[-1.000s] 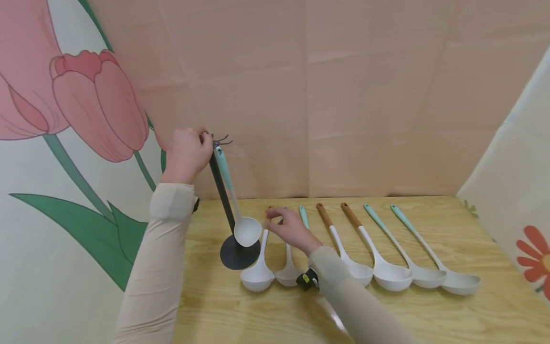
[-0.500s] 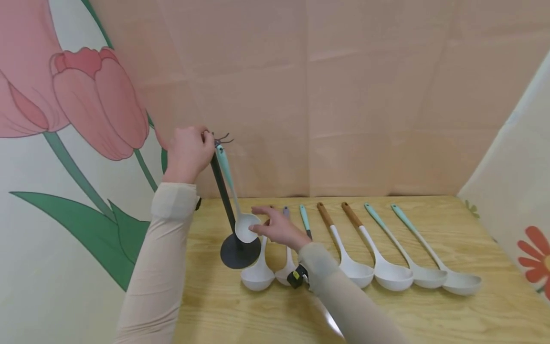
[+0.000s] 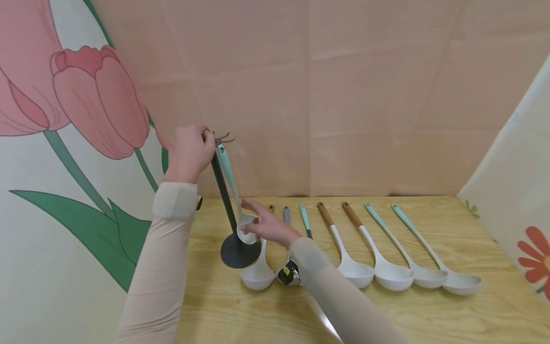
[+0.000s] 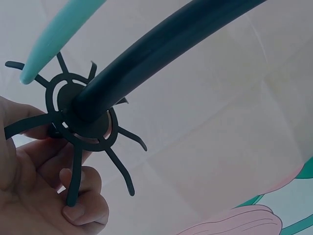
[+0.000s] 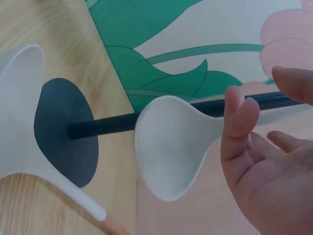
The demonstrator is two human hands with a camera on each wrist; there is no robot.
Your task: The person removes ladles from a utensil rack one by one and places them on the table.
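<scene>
My left hand grips the top of a black utensil stand. In the left wrist view its fingers curl by the spoked ring of hooks. A white ladle with a mint handle hangs from one hook, its bowl low beside the pole. My right hand is at that bowl, partly covering it in the head view. In the right wrist view its fingers are loosely bent beside the ladle's neck, thumb apart; whether they touch it I cannot tell.
The stand's round base is on the wooden table. A brown-handled ladle lies close by it. Further right is a row including a purple handle, brown-handled ladles and mint-handled ladles. Walls with printed flowers flank the table.
My right hand has moved left from above the lying ladles to the hanging ladle's bowl. The left hand stays at the stand's top.
</scene>
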